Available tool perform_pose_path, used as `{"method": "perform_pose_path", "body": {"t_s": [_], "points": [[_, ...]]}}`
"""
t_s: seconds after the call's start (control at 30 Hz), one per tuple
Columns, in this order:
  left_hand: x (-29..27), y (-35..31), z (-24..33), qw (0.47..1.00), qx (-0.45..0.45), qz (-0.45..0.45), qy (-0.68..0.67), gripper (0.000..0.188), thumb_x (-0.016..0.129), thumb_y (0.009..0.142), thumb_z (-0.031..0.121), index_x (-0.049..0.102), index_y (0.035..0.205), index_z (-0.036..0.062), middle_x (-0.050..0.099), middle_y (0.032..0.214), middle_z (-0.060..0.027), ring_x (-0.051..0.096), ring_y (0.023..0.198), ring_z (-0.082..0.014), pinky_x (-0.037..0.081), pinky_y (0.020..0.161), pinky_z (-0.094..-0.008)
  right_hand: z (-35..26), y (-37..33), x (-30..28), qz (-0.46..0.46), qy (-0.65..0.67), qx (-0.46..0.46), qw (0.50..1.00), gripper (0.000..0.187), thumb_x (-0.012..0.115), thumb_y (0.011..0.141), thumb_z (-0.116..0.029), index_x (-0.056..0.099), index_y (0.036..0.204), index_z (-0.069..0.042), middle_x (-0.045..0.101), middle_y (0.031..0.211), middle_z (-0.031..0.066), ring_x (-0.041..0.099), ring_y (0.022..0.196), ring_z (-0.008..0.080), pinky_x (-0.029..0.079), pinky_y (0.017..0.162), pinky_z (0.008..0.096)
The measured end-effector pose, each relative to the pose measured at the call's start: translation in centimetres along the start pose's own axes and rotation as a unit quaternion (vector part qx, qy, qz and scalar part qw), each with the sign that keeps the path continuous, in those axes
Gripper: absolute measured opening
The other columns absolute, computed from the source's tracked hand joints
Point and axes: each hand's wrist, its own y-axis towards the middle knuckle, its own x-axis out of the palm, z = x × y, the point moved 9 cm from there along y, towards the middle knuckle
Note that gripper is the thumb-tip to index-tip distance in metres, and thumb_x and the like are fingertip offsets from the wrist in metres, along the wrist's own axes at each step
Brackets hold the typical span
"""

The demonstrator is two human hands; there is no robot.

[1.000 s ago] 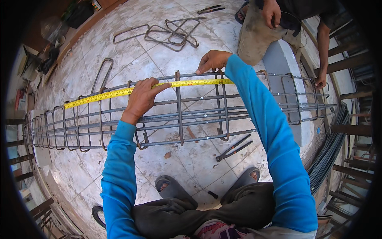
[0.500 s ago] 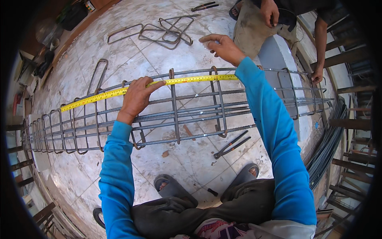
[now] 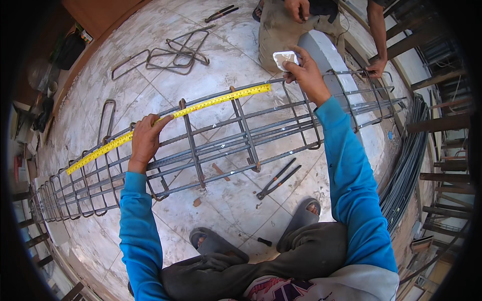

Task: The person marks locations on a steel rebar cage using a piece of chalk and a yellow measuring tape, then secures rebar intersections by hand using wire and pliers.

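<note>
Fingers (image 3: pixel 152 120) of the left hand (image 3: pixel 144 143), curled nearly closed, are holding the long yellow tape measure (image 3: pixel 221 100) along the grey steel-bar cage (image 3: pixel 193 145) beneath them; the right hand (image 3: pixel 307 75) is pinching a small, flat, white-edged piece (image 3: pixel 284 58).

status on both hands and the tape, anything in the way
Left hand holding yellow tape measure along rebar cage. Right hand holding small white-edged piece. Co-worker's hand at cage's right end, clear of tape.
</note>
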Motion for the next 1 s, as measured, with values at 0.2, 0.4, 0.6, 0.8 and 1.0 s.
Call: {"method": "perform_pose_path", "body": {"t_s": [0.2,0.4,0.6,0.8,1.0], "points": [[-0.4,0.1,0.1,1.0,-0.008,0.01,0.006,0.044,0.056,0.082,0.0,0.065,0.12,0.0205,0.059,0.092,-0.0081,0.057,0.087,-0.0268,0.041,0.071,-0.0376,0.3,-0.3,2.2,-0.026,0.006,0.005,1.0,0.048,0.064,0.087,-0.009,0.044,0.128,0.006,0.064,0.096,0.0155,0.065,0.07,0.0152,0.052,0.054,0.0263],[-0.6,0.1,0.1,1.0,-0.008,0.018,-0.004,0.042,0.057,0.082,0.0,0.066,0.118,0.0186,0.058,0.09,-0.0077,0.056,0.087,-0.0266,0.04,0.072,-0.0374,0.0,0.9,3.9,-0.029,-0.02,-0.015,0.999,0.046,0.066,0.085,-0.011,0.05,0.127,0.003,0.065,0.087,0.013,0.066,0.068,0.0154,0.054,0.056,0.0273],[-0.3,0.1,0.3,1.0,0.006,0.004,-0.009,0.038,0.055,0.084,0.004,0.066,0.118,0.0174,0.058,0.088,-0.0068,0.054,0.083,-0.0263,0.038,0.071,-0.0369,0.5,1.6,2.1,0.014,0.016,-0.002,1.0,0.046,0.064,0.085,-0.01,0.05,0.127,0.003,0.065,0.097,0.0159,0.066,0.068,0.0169,0.054,0.055,0.0285],[-0.3,0.2,0.3,1.0,0.005,0.015,0.005,0.038,0.055,0.085,0.004,0.066,0.118,0.0176,0.059,0.09,-0.0076,0.056,0.085,-0.0266,0.039,0.071,-0.0377,1.0,1.4,0.3,0.045,0.045,0.007,0.998,0.049,0.064,0.085,-0.009,0.046,0.13,0.004,0.064,0.099,0.0172,0.066,0.068,0.0175,0.054,0.054,0.0288],[0.3,-0.1,-0.1,1.0,0.001,-0.006,0.005,0.04,0.057,0.084,0.003,0.066,0.119,0.0182,0.059,0.09,-0.0075,0.056,0.086,-0.0263,0.039,0.071,-0.0375,2.3,0.9,-0.7,0.037,0.055,0.022,0.998,0.05,0.064,0.085,-0.01,0.046,0.13,0.005,0.063,0.103,0.0177,0.066,0.071,0.0178,0.054,0.054,0.0289]]}}
